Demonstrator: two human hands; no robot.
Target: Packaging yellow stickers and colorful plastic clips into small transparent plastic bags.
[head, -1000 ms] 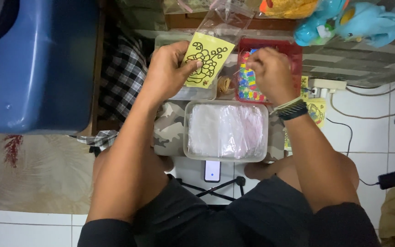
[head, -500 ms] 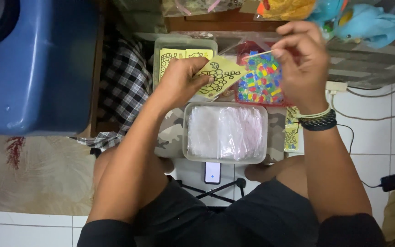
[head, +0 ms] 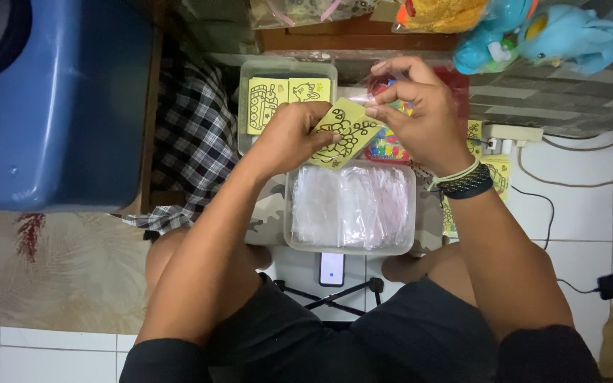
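Observation:
My left hand (head: 294, 133) grips a small yellow card with a black line drawing (head: 343, 135) by its left edge, tilted above the containers. My right hand (head: 420, 113) pinches the card's upper right corner together with something thin and clear, seemingly a small plastic bag; it hides most of a red tray of colourful small packets (head: 386, 145). Just below the card sits a clear plastic container of folded clear bags (head: 350, 207). A second clear container (head: 250, 106) to the upper left holds more yellow picture cards (head: 289, 92).
A blue plastic tub (head: 51, 99) fills the left. A checked cloth (head: 189, 135) lies beside it. Bagged blue and yellow toys (head: 533, 35) hang at top right. A phone on a small tripod (head: 332, 269) stands between my knees. Cables and a power strip (head: 512, 132) lie on the white tiles at right.
My right hand has come down and left from the colourful packets to the card's corner. The left hand has lifted the card slightly and turned it; a second container of cards shows fully.

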